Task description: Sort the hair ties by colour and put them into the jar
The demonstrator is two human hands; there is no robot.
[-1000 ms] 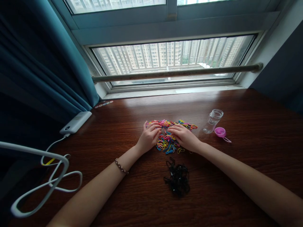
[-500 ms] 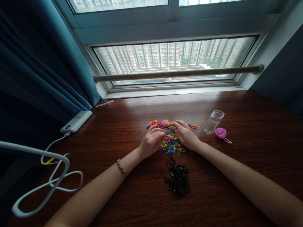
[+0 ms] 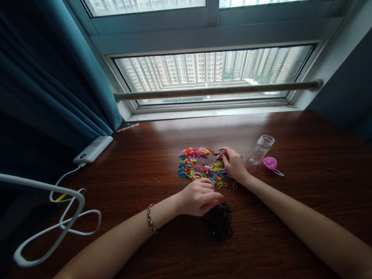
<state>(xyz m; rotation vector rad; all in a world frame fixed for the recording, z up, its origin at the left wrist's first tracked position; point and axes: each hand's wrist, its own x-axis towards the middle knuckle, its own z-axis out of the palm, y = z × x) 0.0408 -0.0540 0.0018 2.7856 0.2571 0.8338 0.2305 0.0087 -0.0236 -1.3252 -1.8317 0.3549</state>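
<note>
My left hand (image 3: pixel 200 197) is over the upper edge of a pile of black rubber bands (image 3: pixel 222 223), thumb and fingers pinched together; whatever is between the fingertips is hidden. At the right side of a spread of multicoloured rubber bands (image 3: pixel 188 168), my right hand (image 3: pixel 233 162) has its fingers closed. A small dark band (image 3: pixel 215 154) shows at those fingertips. To the right of this hand, a clear bottle (image 3: pixel 258 152) leans, tilted and without its lid. Its pink lid (image 3: pixel 270 163) with a loop lies beside it.
The brown wooden table (image 3: pixel 151 155) runs up to a window with a metal rail (image 3: pixel 203 92). On the left are a white power bank (image 3: pixel 93 149), a looped white cable (image 3: pixel 78 209) and a blue curtain (image 3: pixel 95 77). A single pale band (image 3: pixel 235 185) lies near my right wrist.
My left hand has moved from the coloured bands toward me, to the black pile. My right hand has shifted slightly right and its fingers have curled in.
</note>
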